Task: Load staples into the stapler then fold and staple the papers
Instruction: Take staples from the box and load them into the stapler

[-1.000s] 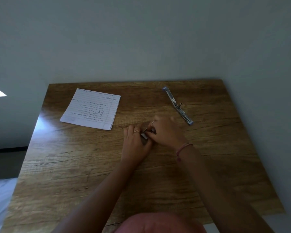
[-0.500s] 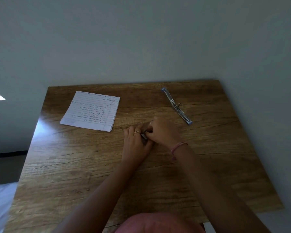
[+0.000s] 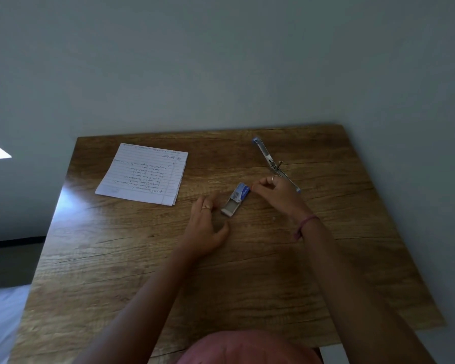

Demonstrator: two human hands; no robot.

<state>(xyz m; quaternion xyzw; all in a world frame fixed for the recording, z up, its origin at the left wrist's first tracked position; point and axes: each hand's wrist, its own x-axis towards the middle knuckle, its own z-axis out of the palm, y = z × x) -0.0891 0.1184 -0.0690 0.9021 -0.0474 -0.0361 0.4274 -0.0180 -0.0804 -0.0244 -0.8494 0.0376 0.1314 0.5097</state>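
My right hand (image 3: 276,191), fingers curled together as if pinching something too small to tell, hovers just right of the small blue-and-white cardboard staple box (image 3: 236,198). The box's tray is slid open toward my relaxed, empty left hand (image 3: 206,224). The long silver opened stapler (image 3: 273,164) lies just beyond my right hand, running diagonally away on the wooden tabletop (image 3: 142,258).

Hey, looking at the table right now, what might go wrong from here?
1. The staple box lies slid open between the hands; a nudge from the left hand might spill it.
2. The right hand, fingers curled, sits against the opened stapler and may knock it.
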